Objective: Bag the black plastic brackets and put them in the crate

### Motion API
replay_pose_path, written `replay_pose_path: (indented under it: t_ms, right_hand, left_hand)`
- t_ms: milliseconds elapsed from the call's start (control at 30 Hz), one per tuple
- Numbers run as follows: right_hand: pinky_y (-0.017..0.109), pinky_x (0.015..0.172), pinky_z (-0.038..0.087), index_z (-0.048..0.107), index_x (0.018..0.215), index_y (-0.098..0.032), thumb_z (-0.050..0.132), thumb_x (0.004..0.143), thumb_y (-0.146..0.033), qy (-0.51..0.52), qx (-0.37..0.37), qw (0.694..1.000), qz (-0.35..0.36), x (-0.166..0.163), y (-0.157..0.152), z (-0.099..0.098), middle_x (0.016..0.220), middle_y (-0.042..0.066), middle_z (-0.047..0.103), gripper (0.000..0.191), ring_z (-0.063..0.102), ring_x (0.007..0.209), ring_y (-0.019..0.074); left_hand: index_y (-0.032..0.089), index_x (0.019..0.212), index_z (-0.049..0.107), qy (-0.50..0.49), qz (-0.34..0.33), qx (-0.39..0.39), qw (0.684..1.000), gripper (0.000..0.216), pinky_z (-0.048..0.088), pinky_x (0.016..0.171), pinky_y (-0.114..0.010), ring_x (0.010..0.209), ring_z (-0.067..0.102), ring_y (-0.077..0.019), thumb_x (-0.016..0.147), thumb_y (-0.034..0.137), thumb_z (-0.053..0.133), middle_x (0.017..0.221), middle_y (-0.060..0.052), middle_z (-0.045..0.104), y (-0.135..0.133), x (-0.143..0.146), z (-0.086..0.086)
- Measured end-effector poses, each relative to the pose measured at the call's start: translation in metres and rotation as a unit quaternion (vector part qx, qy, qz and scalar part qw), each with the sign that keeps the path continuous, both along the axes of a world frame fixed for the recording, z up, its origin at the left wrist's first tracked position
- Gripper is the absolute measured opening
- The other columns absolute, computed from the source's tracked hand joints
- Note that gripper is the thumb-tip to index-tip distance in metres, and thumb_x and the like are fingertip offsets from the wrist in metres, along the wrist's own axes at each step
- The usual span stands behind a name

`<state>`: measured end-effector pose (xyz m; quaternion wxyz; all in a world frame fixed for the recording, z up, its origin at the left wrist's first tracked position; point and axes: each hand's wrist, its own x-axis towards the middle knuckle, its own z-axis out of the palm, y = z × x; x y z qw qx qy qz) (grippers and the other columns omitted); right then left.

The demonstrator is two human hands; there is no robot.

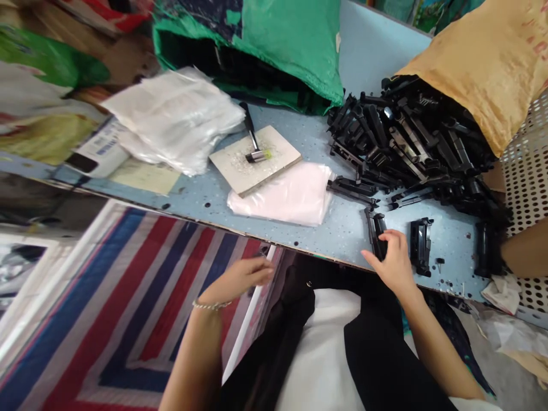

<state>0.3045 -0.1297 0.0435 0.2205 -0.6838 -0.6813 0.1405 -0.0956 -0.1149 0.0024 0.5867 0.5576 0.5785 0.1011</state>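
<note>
The fingers of the right hand curved about a black part at the front edge of the bench; whether they gripped it could not be told. The left hand, fingers loosely bent around nothing, hung before the bench. A second black part lay just right of the right hand; beyond, a heap of similar parts lay at the mouth of a yellow sack.

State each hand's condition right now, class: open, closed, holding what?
Left hand: open, apparently empty.
Right hand: open, at a long black plastic part; contact unclear.
</note>
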Motion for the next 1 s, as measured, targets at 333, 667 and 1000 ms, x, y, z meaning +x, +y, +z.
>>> replay_pose_path:
  t_ms: [333, 667, 1000]
  right_hand:
    - [0.056, 0.098, 0.051, 0.065, 0.121, -0.017, 0.067, 0.081, -0.06, 0.029, -0.175, 0.978, -0.11, 0.037, -0.015, 0.005, 0.114, 0.017, 0.067, 0.059, 0.062, 0.111, 0.0386]
    - [0.03, 0.061, 0.059, 0.074, 0.094, -0.018, 0.069, 0.079, -0.052, 0.7, -0.374, 0.608, -0.005, -0.061, 0.059, 0.007, 0.096, 0.009, 0.078, 0.037, 0.069, 0.075, 0.0197]
    - [0.019, 0.059, 0.061, 0.062, 0.122, -0.009, 0.039, 0.102, -0.042, 0.775, -0.47, 0.411, -0.101, -0.069, 0.057, -0.011, 0.088, 0.011, 0.078, 0.046, 0.072, 0.067, 0.0132]
  left_hand:
    - [0.016, 0.083, 0.067, 0.173, 0.056, 0.357, 0.916, 0.012, 0.055, 0.085, -0.038, 0.097, 0.067, -0.027, 0.093, 0.018, 0.06, 0.1, -0.014, 0.068, 0.128, 0.128, 0.021]
    - [0.019, 0.066, 0.061, -0.056, 0.19, 0.198, 0.96, 0.024, 0.041, 0.056, -0.026, 0.055, 0.052, -0.012, 0.077, 0.034, 0.075, 0.06, 0.002, 0.058, 0.133, 0.096, 0.021]
    - [0.016, 0.103, 0.072, 0.12, 0.059, 0.467, 0.874, 0.029, 0.052, 0.108, -0.051, 0.119, 0.067, -0.0277, 0.092, 0.011, 0.045, 0.119, -0.015, 0.073, 0.12, 0.07, 0.016]
